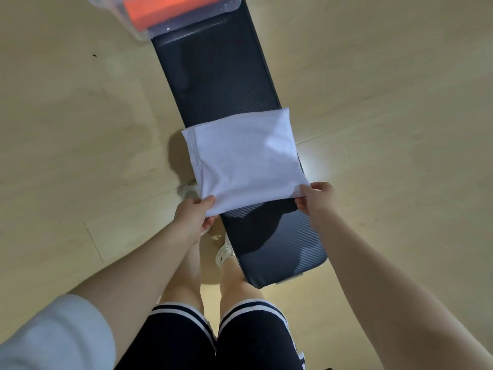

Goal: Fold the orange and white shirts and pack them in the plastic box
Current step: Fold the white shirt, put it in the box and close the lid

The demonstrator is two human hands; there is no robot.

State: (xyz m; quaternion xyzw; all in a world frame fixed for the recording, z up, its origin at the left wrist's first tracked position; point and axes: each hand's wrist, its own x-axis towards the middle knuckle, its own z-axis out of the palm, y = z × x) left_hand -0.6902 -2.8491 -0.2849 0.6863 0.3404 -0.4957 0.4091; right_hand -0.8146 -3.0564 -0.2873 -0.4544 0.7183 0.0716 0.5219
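The white shirt (244,161), folded into a rectangle, lies across the middle of a long dark padded bench (213,73). My left hand (193,213) pinches its near left corner, thumb on top. My right hand (317,198) pinches its near right corner. The near edge is lifted slightly off the bench. At the bench's far end stands the clear plastic box (138,32), with the orange shirt (162,9) inside it; the box is cut off by the top of the frame.
Pale wooden floor (386,89) surrounds the bench on both sides. My legs in dark shorts and white shoes (224,253) stand at the bench's near left side. The bench stretch between the white shirt and the box is bare.
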